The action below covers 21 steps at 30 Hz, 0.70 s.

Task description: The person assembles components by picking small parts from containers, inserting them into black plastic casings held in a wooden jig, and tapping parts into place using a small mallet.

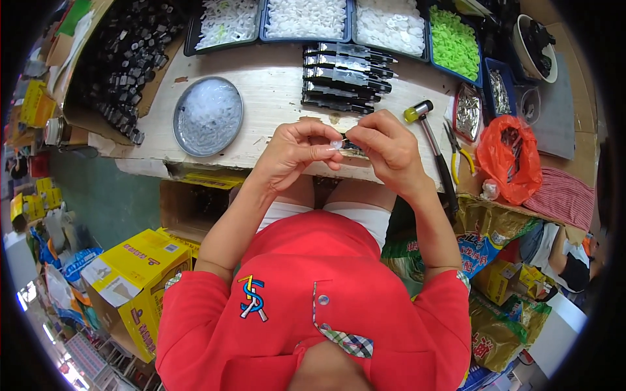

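Straight toward the person from the row of black bars [344, 77], both hands meet over the near edge of the table [274, 98]. The left hand [303, 151] pinches a small clear piece [336, 144] between thumb and index finger, with its other fingers curled beneath. The right hand [385, 144] has its thumb and index fingertip drawn close together right beside that piece, its remaining fingers folded; I cannot tell whether they grip something.

The clear piece is tiny and partly covered by fingertips, so neither its long axis nor the way it points can be read. A short dark shape [353, 146] shows under the right fingers, mostly hidden; whether it is held or lies on the table is unclear. The bars themselves lie side by side, long axes running left to right, their slim tips toward the right.

Left of the row stands a round dish [208, 117] of clear pieces, too heaped to tell apart; farther left, a cardboard box [151, 98] of black parts is cut by the dark rim. Beyond the row are trays of white pieces [306, 19], cut off at the top. To its right lie a hammer [433, 137] and yellow-handled pliers [462, 156].
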Available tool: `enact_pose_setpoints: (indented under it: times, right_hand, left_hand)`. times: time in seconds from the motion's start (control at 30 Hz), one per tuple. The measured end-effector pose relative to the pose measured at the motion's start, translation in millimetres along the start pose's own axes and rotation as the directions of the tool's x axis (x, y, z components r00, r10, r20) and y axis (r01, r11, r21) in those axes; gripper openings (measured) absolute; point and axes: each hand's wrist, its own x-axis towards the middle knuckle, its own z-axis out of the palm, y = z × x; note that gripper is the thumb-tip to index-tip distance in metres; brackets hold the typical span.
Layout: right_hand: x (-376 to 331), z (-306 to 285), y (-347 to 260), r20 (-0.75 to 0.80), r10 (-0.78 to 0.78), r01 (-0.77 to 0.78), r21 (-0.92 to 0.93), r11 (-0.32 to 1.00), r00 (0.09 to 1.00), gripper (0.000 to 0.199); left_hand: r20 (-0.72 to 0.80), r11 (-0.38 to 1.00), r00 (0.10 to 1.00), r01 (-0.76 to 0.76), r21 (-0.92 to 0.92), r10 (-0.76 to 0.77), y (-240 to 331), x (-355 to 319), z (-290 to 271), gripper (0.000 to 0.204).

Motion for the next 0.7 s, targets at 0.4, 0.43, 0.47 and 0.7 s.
enact_pose_setpoints:
  times: [0.4,0.43,0.47,0.7]
  right_hand:
    - [13.3,-4.1,-9.1,0.174,-0.216,0.242,-0.145,0.959,0.961,0.017]
    - [13.8,-4.4,-9.3,0.202,-0.241,0.272,-0.142,0.952,0.949,0.016]
    - [13.8,-4.1,-8.7,0.203,-0.241,0.272,-0.141,0.952,0.949,0.016]
    - [0.4,14.0,-8.6,0.036,-0.086,0.086,0.001,0.996,0.996,0.018]
  left_hand:
    - [-0.009,0.994,0.994,0.107,0.035,-0.107,-0.4,-9.5,-3.8,0.017]
    - [-0.004,0.993,0.993,0.115,0.022,-0.115,-1.5,-9.8,-4.1,0.017]
    - [-0.005,0.993,0.993,0.115,0.021,-0.115,-3.1,-10.5,-4.5,0.017]
    - [-0.051,0.994,0.999,-0.017,-0.113,0.011,-15.8,-8.1,-4.0,0.011]
